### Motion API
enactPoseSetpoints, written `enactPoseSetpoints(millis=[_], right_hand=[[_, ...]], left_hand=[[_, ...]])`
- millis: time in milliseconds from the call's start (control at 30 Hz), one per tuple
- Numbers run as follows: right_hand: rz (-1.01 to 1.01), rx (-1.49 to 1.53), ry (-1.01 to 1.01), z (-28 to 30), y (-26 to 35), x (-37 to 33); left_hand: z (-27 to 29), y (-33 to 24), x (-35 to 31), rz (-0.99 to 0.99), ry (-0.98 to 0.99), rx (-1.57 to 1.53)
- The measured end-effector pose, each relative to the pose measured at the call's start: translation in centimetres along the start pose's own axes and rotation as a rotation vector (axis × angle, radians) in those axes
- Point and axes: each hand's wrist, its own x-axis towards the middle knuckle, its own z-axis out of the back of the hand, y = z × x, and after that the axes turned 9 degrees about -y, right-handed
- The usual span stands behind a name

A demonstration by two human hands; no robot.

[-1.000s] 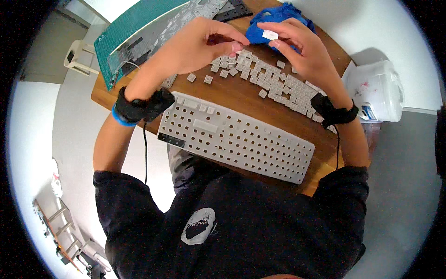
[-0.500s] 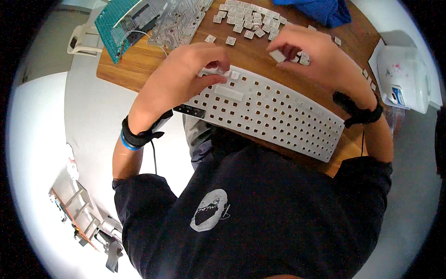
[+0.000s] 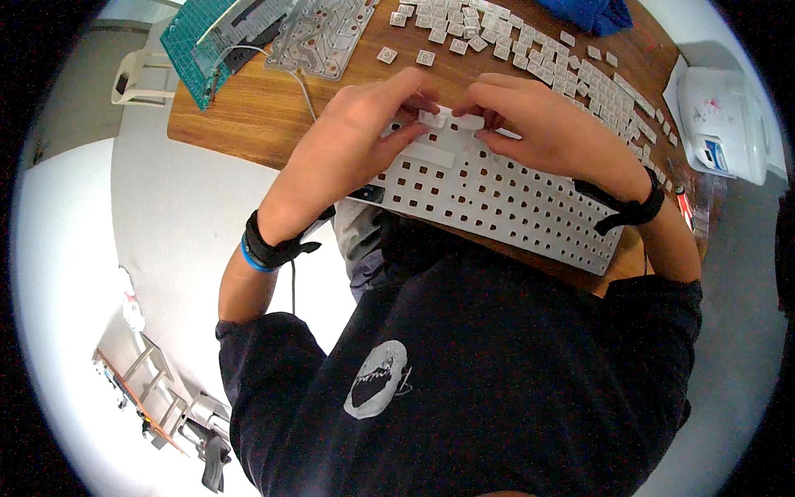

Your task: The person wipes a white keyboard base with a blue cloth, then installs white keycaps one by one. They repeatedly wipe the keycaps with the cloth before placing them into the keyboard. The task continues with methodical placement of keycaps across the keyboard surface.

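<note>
A white keyboard case [image 3: 530, 217] with rows of square holes lies tilted at the table's near edge. My left hand [image 3: 368, 120] is over its far left part, thumb and fingers closed round a small white keycap [image 3: 431, 120] at the case. My right hand [image 3: 551, 124] pinches a wider white keycap [image 3: 469, 122] between thumb and fingers, right beside the left fingertips at the far edge. A long white keycap [image 3: 431, 155] sits on the case below my left thumb. My fingers partly hide the holes there.
Many loose white keycaps [image 3: 538, 58] spread over the wooden table [image 3: 240, 116]. At the far left are a green cutting mat [image 3: 184, 58] and a circuit sheet [image 3: 319, 41] with a cable. A blue cloth [image 3: 592, 12] and a clear plastic box [image 3: 720, 124] are at the right.
My right hand has come left from the loose keycaps to the case, bringing the wider keycap. My left hand has shifted slightly right. The view has shifted too.
</note>
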Motion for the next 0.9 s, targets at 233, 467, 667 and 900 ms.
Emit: enactPoseSetpoints(millis=[233, 467, 667, 900], right_hand=[[-0.008, -0.034, -0.005, -0.3, 0.5, 0.2], [0.006, -0.061, 0.019, -0.2, 0.6, 0.4], [0.037, -0.071, 0.001, 0.0, 0.4, 0.2], [0.062, 0.001, -0.061, -0.2, 0.2, 0.4]], left_hand=[[0.0, 0.6, -0.4, 0.005, -0.028, 0.005], [-0.3, 0.7, -1.0, 0.142, -0.034, -0.066], [-0.3, 0.4, -0.3, 0.188, -0.007, -0.022], [-0.8, 0.8, -0.3, 0.151, -0.009, -0.101]])
